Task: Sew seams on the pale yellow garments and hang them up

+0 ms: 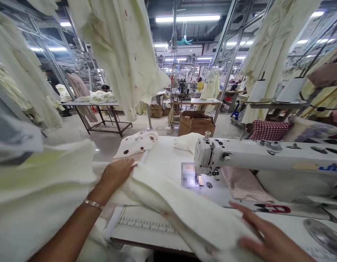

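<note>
A cream fabric piece (181,211) lies across the white sewing table (163,156) in front of me. My left hand (117,174) rests on its far left end, its fingers tucked under a fold, and I wear a bracelet on that wrist. My right hand (266,236) lies flat on the near right part of the fabric, fingers stretched out. The white sewing machine (255,156) stands to the right, its needle area just beyond the fabric.
A spotted cream piece (138,142) lies at the table's far left. More cream cloth (42,189) is heaped at my left. Garments (121,51) hang overhead. A cardboard box (197,123) sits on the floor beyond. Red-handled scissors (272,208) lie by the machine.
</note>
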Tool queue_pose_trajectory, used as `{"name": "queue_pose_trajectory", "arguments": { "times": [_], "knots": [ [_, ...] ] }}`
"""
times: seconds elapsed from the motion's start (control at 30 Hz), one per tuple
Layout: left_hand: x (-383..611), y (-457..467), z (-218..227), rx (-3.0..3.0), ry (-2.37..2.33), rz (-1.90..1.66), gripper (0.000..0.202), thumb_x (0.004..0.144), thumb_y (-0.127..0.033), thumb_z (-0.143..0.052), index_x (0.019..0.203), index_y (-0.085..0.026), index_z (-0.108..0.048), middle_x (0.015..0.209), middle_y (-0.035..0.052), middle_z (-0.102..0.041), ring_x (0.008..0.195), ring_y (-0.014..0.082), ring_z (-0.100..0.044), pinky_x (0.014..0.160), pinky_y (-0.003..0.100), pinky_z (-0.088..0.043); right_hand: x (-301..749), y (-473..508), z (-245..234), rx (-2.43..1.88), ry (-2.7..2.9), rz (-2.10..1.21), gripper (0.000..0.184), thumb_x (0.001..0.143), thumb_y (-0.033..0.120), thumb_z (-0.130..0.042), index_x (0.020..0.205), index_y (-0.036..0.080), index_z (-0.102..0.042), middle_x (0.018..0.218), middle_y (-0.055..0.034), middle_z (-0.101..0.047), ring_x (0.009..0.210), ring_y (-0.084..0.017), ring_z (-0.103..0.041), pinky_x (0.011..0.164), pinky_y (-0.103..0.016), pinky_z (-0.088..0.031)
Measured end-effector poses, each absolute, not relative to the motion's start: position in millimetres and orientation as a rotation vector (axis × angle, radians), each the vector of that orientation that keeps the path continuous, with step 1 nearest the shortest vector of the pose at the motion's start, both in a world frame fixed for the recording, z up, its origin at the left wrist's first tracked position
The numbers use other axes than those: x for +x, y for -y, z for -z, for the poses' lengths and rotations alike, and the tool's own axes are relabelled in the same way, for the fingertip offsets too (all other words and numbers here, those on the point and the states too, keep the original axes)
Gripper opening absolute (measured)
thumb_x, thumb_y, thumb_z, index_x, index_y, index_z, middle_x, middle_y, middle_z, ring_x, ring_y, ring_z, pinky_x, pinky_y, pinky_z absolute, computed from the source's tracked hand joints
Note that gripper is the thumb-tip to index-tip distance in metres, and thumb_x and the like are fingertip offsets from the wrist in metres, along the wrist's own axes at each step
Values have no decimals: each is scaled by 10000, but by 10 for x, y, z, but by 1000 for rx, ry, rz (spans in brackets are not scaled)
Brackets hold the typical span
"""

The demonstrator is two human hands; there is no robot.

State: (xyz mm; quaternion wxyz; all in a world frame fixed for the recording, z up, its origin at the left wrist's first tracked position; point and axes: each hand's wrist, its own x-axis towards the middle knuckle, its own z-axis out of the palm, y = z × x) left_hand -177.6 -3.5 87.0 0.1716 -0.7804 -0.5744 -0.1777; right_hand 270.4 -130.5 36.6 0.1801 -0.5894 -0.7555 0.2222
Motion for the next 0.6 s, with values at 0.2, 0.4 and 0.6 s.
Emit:
{"name": "queue_pose_trajectory", "arguments": {
  "times": [0.2,0.4,0.6],
  "knots": [
    [-1870,443,-282,-2313,1583,581,274,898,-304,-408,1024,-194,-625,1031,98,-644,985,265,-563,925,455,-360,2848,1253,-252,-1513,2084,63,285,806,443,-539,1013,291,-663,1032,-43,-674,935,-240,-639,784,-335,-539],
    [-1568,653,-234,-2755,1686,631,315,876,-389,-495,1128,-224,-588,1085,67,-611,995,219,-564,875,337,-446,2446,989,-70,-1446,2218,-50,292,870,397,-454,1037,256,-647,1015,-48,-667,980,-209,-617,843,-334,-509],
    [-1674,596,-370,-2990,1918,786,260,896,-337,-423,898,-216,-654,1018,51,-608,947,195,-566,854,305,-454,2367,545,-117,-1799,2201,-172,429,907,357,-299,1274,193,-449,1286,-130,-486,867,-206,-640,674,-332,-512]
  ]
}}
